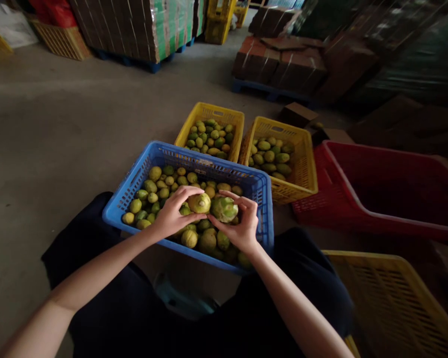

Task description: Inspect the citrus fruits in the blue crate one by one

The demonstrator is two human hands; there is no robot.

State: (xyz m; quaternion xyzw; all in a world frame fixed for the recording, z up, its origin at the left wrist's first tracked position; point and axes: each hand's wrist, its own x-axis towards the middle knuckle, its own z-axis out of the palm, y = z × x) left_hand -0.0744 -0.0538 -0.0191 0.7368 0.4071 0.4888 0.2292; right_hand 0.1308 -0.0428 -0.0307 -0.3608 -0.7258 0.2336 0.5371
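My left hand [175, 211] is closed around a yellow lemon [199, 203], thumb below and fingers above. Beside it, my right hand [243, 221] grips a larger, greener lemon [224, 209] with a blotchy skin. Both fruits are held close together over a blue plastic crate [114, 215] that sits between my knees. Yellow and green lemons [189, 238] of several sizes fill the crate's bottom; some are hidden under my hands.
Two yellow crates [308, 174] holding green and yellow fruit stand just beyond the blue one. A red bin [321, 219] is at the right, with another yellow crate [380, 298] nearer me. Stacked cartons [261, 57] on blue pallets stand behind.
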